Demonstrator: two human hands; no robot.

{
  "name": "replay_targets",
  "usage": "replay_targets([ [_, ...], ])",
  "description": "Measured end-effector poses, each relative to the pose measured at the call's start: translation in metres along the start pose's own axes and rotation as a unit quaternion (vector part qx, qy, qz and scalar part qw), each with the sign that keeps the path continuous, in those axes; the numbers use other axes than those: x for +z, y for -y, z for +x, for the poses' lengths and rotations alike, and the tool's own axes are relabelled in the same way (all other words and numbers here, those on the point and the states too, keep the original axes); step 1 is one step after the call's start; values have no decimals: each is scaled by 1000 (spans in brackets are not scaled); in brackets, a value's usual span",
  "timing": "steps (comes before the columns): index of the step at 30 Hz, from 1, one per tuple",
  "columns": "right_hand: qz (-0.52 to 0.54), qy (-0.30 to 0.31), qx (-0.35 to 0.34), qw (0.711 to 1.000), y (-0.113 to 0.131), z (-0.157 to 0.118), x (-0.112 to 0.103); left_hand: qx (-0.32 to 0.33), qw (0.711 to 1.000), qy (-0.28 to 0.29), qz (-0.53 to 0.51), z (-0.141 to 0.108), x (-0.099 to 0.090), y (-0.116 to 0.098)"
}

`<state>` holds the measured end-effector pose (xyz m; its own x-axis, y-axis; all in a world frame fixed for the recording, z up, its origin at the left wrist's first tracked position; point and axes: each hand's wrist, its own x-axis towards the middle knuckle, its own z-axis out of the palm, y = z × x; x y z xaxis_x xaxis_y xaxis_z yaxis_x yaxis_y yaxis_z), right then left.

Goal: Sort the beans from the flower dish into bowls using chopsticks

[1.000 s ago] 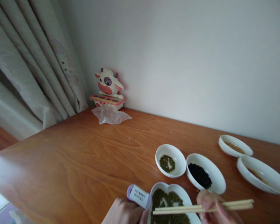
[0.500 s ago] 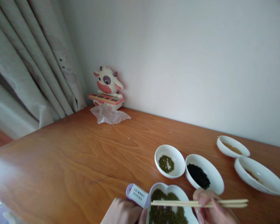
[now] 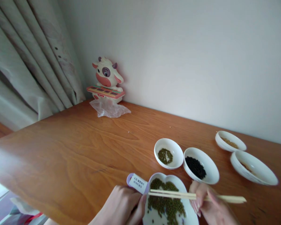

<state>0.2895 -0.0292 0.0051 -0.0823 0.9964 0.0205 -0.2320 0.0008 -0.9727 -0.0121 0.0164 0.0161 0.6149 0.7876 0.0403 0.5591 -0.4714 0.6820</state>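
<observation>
A pale wall (image 3: 178, 62) and seemingly patterned curtain (image 3: 25, 59) border the wooden tabletop (image 3: 84, 150).

Left hand (image 3: 124, 202) and wrist (image 3: 103, 218) bare — right hand (image 3: 210, 208) bare too.

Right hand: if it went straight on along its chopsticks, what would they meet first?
Probably the handle-side rim of the white scalloped dish, right by the tips of the chopsticks, then the labelled handle or left hand. Depth is unclear; the tips may pass above.
</observation>
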Motion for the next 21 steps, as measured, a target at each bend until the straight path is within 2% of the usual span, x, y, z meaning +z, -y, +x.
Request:
replay_targets([
  [3,-44,-5,-39,998,4,-5,-3,21,1000,13,0,2,3,4],
  [7,-59,-26,-40,997,7,-6,-4,36,998,44,29,3,3,8],
  [10,-48,-41,-44,997,8,-4,1,35,998,45,41,2,3,10],
  [15,-79,-58,-97,990,15,-5,11,41,997,46,54,3,3,11],
  [21,-99,-78,-117,985,19,-8,13,51,997,29,59,3,4,12],
])
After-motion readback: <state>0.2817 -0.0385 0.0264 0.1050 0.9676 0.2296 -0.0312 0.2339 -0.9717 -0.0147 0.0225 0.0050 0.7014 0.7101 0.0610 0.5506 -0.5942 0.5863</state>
